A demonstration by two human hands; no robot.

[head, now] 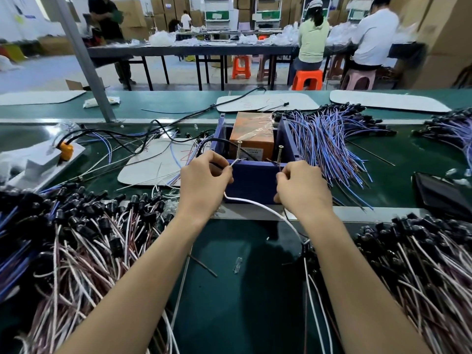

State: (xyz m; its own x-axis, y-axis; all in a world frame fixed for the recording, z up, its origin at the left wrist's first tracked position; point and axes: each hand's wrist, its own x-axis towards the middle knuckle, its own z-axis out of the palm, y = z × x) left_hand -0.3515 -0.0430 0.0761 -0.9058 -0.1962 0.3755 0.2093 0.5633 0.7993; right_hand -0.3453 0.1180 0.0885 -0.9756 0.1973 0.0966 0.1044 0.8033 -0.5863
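A blue plastic box stands on the green bench with two upright screws, the left screw and the right screw, on its near rim. An orange block wrapped in tape sits inside it. My left hand pinches a white wire whose end lies by the left screw. The wire loops down under both wrists towards the right. My right hand has curled fingers pinching a thin wire end at the right screw.
Heaps of wires with black caps lie at the left and at the right. Blue and purple wires fan out right of the box. A grey mat, black cables and an orange plug lie to the left. People work at tables behind.
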